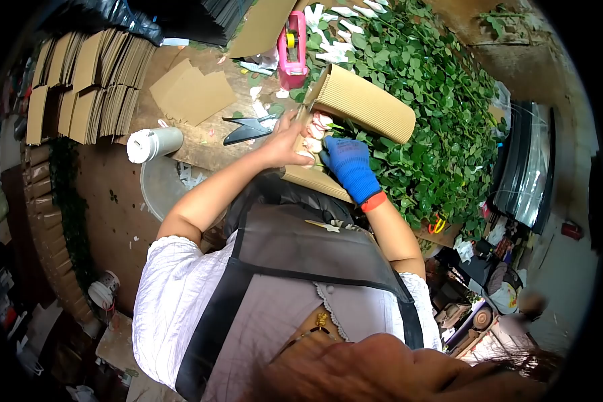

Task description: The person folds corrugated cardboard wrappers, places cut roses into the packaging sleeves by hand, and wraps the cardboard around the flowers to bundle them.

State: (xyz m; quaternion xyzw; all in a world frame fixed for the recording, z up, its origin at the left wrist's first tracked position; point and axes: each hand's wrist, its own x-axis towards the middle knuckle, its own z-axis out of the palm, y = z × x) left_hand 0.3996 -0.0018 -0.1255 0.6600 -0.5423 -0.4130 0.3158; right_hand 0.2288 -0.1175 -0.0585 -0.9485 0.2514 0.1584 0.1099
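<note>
Roses [319, 124] sit in the card [368, 104], between the bare left hand [283, 144] and gloved right hand [348, 161]. I can't tell if either hand grips. A hard squeeze could bruise them.

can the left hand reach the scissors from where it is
Probably yes: the scissors lie on the table close beside the left hand, with nothing seen between, though that hand is at the roses and would have to leave them.
</note>
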